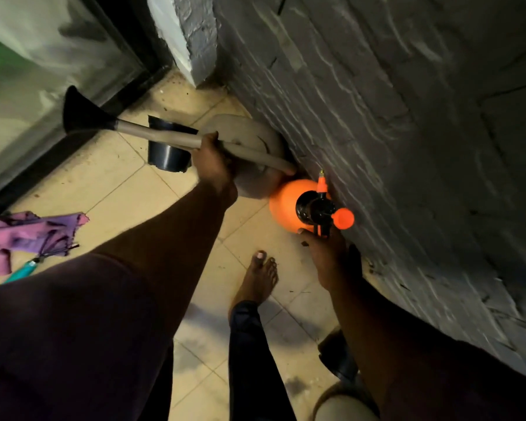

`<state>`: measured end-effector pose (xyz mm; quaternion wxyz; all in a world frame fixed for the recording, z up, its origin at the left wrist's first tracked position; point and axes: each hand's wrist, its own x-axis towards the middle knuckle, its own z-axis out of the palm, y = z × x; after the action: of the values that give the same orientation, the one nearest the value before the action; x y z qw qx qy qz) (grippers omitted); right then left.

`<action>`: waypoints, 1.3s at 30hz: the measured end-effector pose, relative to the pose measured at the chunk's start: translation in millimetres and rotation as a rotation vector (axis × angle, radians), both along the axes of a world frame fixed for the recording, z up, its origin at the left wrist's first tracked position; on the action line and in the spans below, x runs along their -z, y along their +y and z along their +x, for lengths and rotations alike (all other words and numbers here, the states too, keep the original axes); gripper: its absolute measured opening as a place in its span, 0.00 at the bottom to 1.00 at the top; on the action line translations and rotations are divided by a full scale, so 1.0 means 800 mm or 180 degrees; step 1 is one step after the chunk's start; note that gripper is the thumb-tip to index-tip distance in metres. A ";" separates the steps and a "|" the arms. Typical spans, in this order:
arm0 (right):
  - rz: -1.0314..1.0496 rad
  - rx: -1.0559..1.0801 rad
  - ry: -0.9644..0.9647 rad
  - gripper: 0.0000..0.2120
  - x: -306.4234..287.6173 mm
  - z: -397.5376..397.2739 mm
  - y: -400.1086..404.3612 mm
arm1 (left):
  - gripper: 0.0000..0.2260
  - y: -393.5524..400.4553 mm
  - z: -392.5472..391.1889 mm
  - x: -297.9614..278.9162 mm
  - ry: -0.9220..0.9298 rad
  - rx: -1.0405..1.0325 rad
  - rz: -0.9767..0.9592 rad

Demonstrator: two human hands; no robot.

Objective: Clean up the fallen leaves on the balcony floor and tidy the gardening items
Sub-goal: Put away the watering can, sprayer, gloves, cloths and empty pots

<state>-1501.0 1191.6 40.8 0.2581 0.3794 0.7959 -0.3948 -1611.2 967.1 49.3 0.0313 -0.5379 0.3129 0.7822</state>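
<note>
Beige plastic watering can (249,147), round-bodied with a long pale spout ending in a black flared rose, sits low against the foot of a dark grey textured stone-effect wall (407,117), its spout reaching left over a black plastic flower pot (167,156) that stands on the cream tiled balcony floor (119,189). The person's left hand (211,164) grips the can where spout meets body, fingers curled round the pale tube. Whether the can rests on the tiles or is lifted cannot be told. Just right of the can, touching or nearly touching it, an orange plastic pressure sprayer (289,205) with a black pump head, an orange knob and a small brass-tipped nozzle lies tilted close against the wall. The right hand (325,256) is at the sprayer's black trigger handle with fingers curled about it; how firmly it holds is partly hidden by the hand itself. A bare foot (260,278) stands on the tiles between the two arms. At far left, well apart from the can, a crumpled purple and pink cloth (28,235) lies on the floor beside a teal-handled small tool (23,270), whose working end is blurred. Small dark specks of debris dot the tiles near the wall base. A dark-framed glass door (58,65) closes the upper left. At the lower right edge, a dark rounded object and a pale rounded one sit by the wall, too cut off to identify.
</note>
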 end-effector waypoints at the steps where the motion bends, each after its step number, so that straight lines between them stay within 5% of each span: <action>1: 0.0134 -0.0037 0.0211 0.24 -0.009 0.000 0.001 | 0.24 0.003 0.011 -0.003 -0.0062 0.0360 -0.0051; 3: 0.0146 0.0279 0.0529 0.30 -0.011 0.011 -0.013 | 0.26 -0.013 0.040 0.000 -0.0145 0.0996 -0.0329; 5: 0.0221 0.0642 0.0611 0.35 -0.006 0.027 -0.022 | 0.17 -0.026 0.063 0.005 -0.0303 0.1369 -0.0739; 14: 0.0403 0.1177 -0.0345 0.50 -0.005 0.071 -0.077 | 0.11 -0.077 0.118 0.043 -0.0842 0.3458 -0.1665; 20: 0.0354 -0.0250 -0.0738 0.34 -0.038 0.053 -0.130 | 0.12 -0.081 0.135 0.004 -0.0423 0.4324 -0.1591; 26: -0.0099 -0.1176 -0.0646 0.29 -0.088 0.044 -0.213 | 0.12 -0.120 0.180 -0.051 -0.0329 0.4853 -0.1811; 39: -0.0628 -0.1968 -0.0345 0.20 -0.165 0.133 -0.406 | 0.11 -0.302 0.289 -0.145 -0.0671 0.5060 -0.2097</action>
<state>-1394.4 866.6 172.5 0.4432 0.1134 0.8165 -0.3522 -1380.0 725.6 165.7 0.4402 -0.2110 0.8021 0.3439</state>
